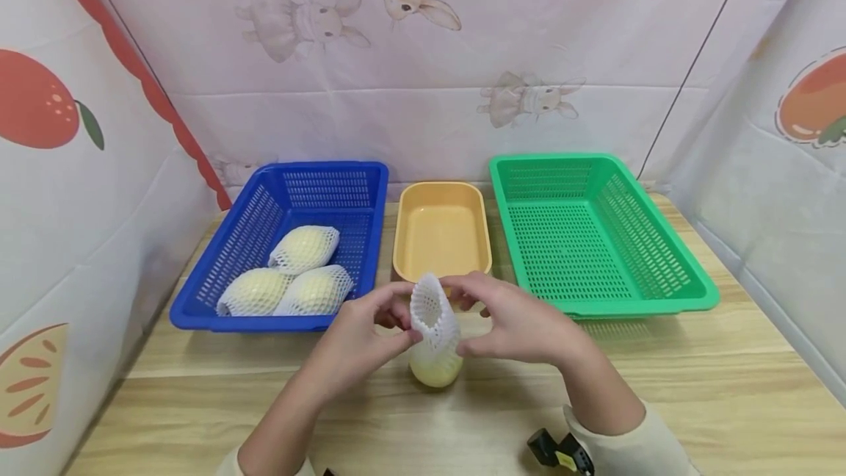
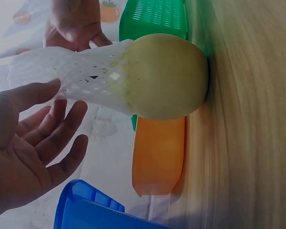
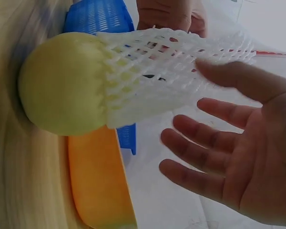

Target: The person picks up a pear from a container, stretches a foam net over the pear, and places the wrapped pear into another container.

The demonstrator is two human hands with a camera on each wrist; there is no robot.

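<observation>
A round pale yellow fruit (image 3: 62, 83) stands on the table, its lower part bare. A white foam net sleeve (image 1: 436, 325) covers its top and extends above it, the upper end gaping. On the left side, my left hand (image 1: 380, 322) pinches the sleeve's edge between thumb and fingertips; the other fingers are loosely bent in the left wrist view. From the right, my right hand (image 1: 518, 318) touches the sleeve with its thumb, fingers spread apart in the right wrist view. Three similar fruits (image 1: 305, 248) in net sleeves lie in the blue basket (image 1: 264, 323).
Behind the fruit is a small yellow-orange tray (image 1: 441, 230). A green basket (image 1: 615, 307) stands at the right, the blue one at the left. Printed cloth walls (image 1: 423, 123) enclose the wooden table (image 1: 714, 388). A small black device (image 1: 560, 452) is at the right sleeve.
</observation>
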